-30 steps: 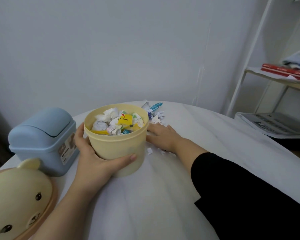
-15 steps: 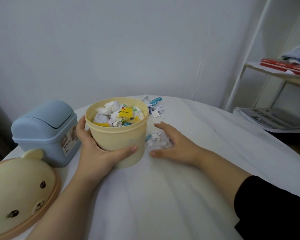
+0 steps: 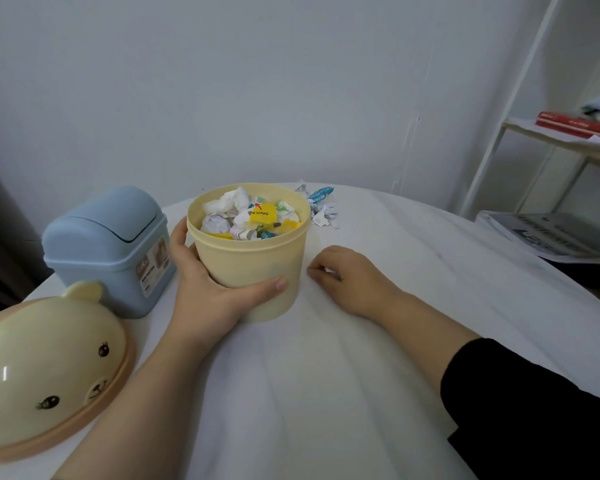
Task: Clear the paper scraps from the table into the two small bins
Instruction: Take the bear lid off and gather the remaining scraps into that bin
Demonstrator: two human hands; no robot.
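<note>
Right hand (image 3: pixel 352 278), scraps (image 3: pixel 329 270) within, nearer bin (image 3: pixel 253 268)

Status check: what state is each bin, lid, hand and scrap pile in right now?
yellow bin: lid off, upright, nearly full.
bear lid: off, lying on table.
blue bin: swing lid closed.
left hand: grips the yellow bin.
right hand: curled round white scraps.
loose scraps: on table behind yellow bin.
</note>
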